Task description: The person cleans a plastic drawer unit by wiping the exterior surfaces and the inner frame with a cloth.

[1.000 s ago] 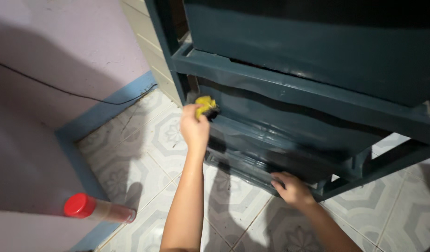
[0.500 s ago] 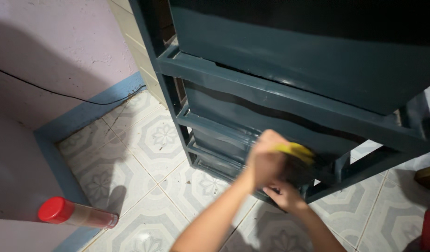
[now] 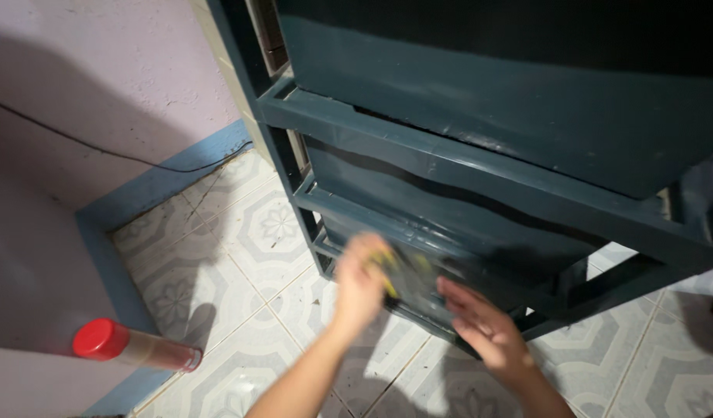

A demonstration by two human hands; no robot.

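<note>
While blurred in the frame, the small yellow-backed scrubbing brush (image 3: 387, 267) lay pressed to the lowest drawer front of the dark teal plastic drawer cabinet (image 3: 480, 124), grasped in the left hand (image 3: 360, 282). Right hand (image 3: 480, 325): released, fingers spread, flat near the cabinet's bottom frame, seemingly to brace it. Beneath: patterned grey floor tiles (image 3: 217, 279). Left, well apart: red-capped clear bottle (image 3: 132, 348) on a pink ledge (image 3: 31, 310).
</note>
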